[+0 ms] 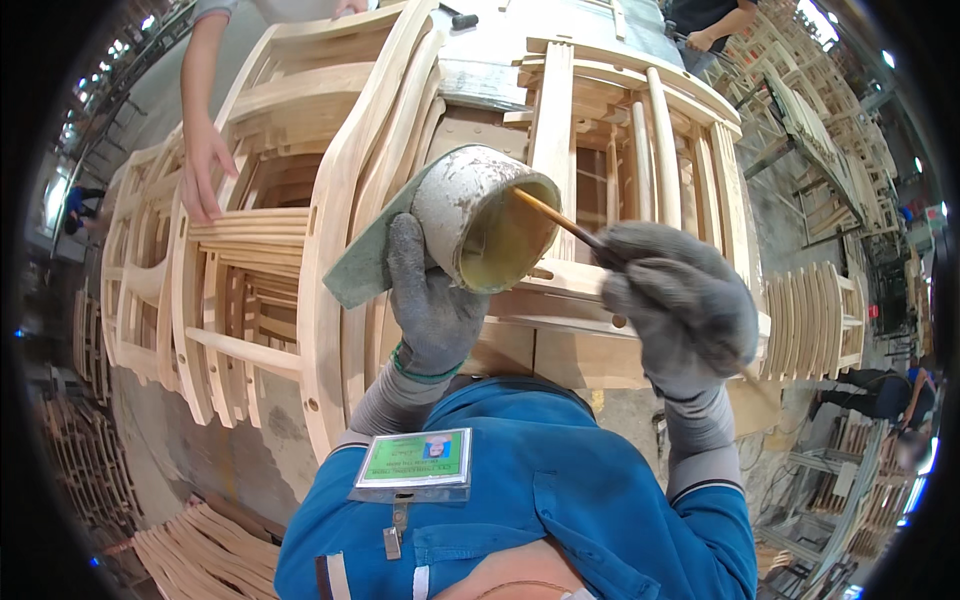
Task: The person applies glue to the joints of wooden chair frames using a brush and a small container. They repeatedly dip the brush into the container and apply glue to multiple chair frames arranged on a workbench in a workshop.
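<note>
Lying apparently between the right fingers, the stick reaches the cup.

Grey floor, bright lights, probably a workbench

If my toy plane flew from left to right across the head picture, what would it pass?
Another person's bare hand → the tilted whitish pot → the right gray-gloved hand → the stack of curved wooden pieces.
</note>
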{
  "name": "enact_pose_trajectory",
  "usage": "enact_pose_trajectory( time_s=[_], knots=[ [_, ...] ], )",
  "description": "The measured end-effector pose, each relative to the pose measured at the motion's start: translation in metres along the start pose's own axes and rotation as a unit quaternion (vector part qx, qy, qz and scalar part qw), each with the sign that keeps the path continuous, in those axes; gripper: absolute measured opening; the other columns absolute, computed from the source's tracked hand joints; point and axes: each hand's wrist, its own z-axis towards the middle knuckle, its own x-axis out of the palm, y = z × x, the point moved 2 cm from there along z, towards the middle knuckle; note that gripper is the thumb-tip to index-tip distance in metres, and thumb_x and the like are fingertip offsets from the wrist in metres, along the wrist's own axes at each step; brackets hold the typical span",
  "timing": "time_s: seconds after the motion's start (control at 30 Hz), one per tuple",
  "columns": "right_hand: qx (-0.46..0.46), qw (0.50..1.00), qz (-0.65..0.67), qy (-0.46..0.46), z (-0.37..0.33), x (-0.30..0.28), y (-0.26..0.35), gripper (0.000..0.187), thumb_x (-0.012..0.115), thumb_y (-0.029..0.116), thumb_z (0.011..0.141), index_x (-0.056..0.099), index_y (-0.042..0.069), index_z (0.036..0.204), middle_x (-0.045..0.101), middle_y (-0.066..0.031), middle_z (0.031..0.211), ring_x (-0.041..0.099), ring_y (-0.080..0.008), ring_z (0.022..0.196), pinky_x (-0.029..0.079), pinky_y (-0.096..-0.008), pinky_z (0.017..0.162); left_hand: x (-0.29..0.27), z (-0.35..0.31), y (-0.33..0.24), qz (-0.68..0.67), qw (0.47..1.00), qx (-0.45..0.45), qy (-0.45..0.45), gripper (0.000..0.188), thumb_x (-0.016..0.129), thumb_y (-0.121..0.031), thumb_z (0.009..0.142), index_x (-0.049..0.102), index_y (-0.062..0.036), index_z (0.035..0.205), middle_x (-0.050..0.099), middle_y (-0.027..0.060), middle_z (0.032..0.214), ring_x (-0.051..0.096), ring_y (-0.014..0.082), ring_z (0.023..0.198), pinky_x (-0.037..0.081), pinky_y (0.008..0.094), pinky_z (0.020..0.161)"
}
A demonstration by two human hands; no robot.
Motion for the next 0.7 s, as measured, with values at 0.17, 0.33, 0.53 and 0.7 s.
enact_pose_trajectory(
  time_s=[0.17, 0.33, 0.53, 0.7],
  knots=[
    [-0.012, 0.993, -0.117, -0.016, 0.007, -0.002, -0.009, 0.020, 0.069, 0.002, 0.075, 0.055, 0.003, 0.088, 0.065, -0.0139, 0.091, 0.066, -0.0241, 0.072, 0.053, -0.0291, 0.058, 0.017, -0.001, -0.001, 0.159, 0.963, 0.101, 0.193, 0.053, 0.054, -0.020, 0.091, 0.029, -0.0073, 0.136, 0.046, 0.0137, 0.126, 0.048, 0.0234, 0.114, 0.045, 0.0346, 0.093],
    [0.095, 0.992, -0.042, -0.076, -0.014, 0.007, -0.006, 0.019, 0.071, 0.002, 0.075, 0.054, 0.003, 0.085, 0.066, -0.0130, 0.088, 0.066, -0.0215, 0.071, 0.053, -0.0278, 0.058, 0.017, 0.003, -0.006, 0.161, 0.976, 0.107, 0.104, 0.051, 0.046, -0.035, 0.094, 0.035, -0.0062, 0.134, 0.041, 0.0151, 0.131, 0.047, 0.0278, 0.115, 0.043, 0.0373, 0.095],
    [0.019, 1.000, 0.001, -0.008, -0.038, 0.025, 0.018, 0.031, 0.065, -0.005, 0.076, 0.055, 0.005, 0.103, 0.062, -0.0175, 0.100, 0.067, -0.0216, 0.077, 0.054, -0.0286, 0.058, 0.016, 0.012, -0.001, 0.027, 0.988, 0.103, 0.108, 0.060, 0.053, -0.036, 0.089, 0.031, -0.0055, 0.136, 0.039, 0.0185, 0.132, 0.046, 0.0330, 0.116, 0.042, 0.0411, 0.095],
    [0.073, 0.985, 0.151, -0.052, -0.034, 0.002, 0.022, 0.032, 0.061, -0.009, 0.076, 0.056, 0.006, 0.104, 0.061, -0.0189, 0.105, 0.066, -0.0231, 0.085, 0.055, -0.0278, 0.069, 0.025, 0.012, 0.003, 0.065, 0.982, 0.096, 0.146, 0.064, 0.049, -0.044, 0.087, 0.031, -0.0068, 0.136, 0.038, 0.0188, 0.132, 0.044, 0.0334, 0.117, 0.040, 0.0437, 0.097]
  ],
)
